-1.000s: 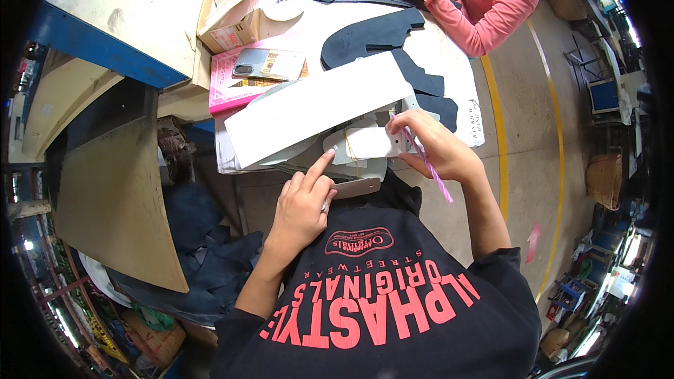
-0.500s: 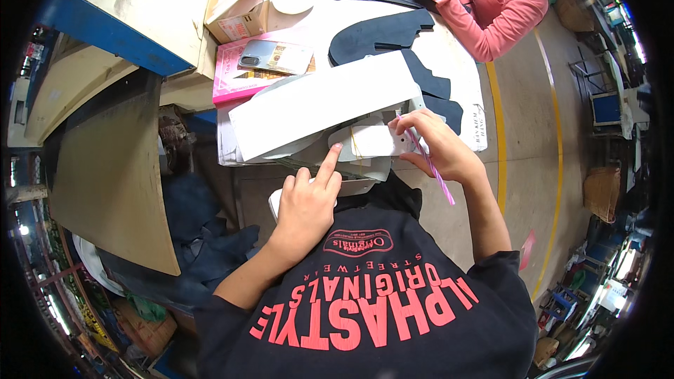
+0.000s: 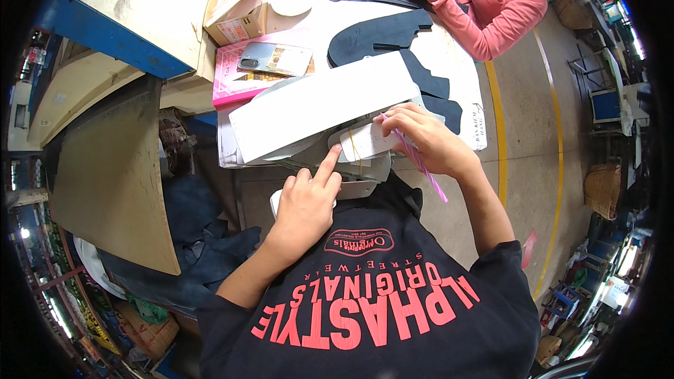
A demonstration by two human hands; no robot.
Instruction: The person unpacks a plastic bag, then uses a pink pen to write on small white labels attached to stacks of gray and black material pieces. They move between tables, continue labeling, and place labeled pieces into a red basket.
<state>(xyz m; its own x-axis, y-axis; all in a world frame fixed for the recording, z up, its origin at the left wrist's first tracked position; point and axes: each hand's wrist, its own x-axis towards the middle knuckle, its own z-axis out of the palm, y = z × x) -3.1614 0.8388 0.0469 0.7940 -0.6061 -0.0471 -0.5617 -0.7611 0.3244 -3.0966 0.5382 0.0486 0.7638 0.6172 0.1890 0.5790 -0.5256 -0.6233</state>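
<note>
A pink-and-white striped pen [image 3: 425, 168] is held in my right hand [image 3: 432, 142], slanting down past the palm. The fingers of that hand curl over the right end of a small white card [image 3: 368, 142]. A thin yellowish band wraps round the card. My left hand [image 3: 307, 203] has its index finger stretched out, the tip at the card's left end, and the other fingers bent. Under the card lie greyish translucent sheets [image 3: 375, 167]. Just beyond, a long white strip of board [image 3: 323, 102] lies tilted across the table's near edge. Whatever is beneath my right palm is hidden.
A phone [image 3: 275, 57] lies on a pink box [image 3: 228, 77] beside an open carton [image 3: 235, 28]. Dark cut pieces [image 3: 375, 35] spread over the white table [image 3: 460, 63]. A co-worker in a pink jacket [image 3: 491, 14] is at the far right. A large curved panel [image 3: 109, 168] stands at left.
My right hand has shifted slightly left and turned, its fingers now covering the card's right end. The card has tilted, and the pen moved with the hand. My left hand stays nearly still.
</note>
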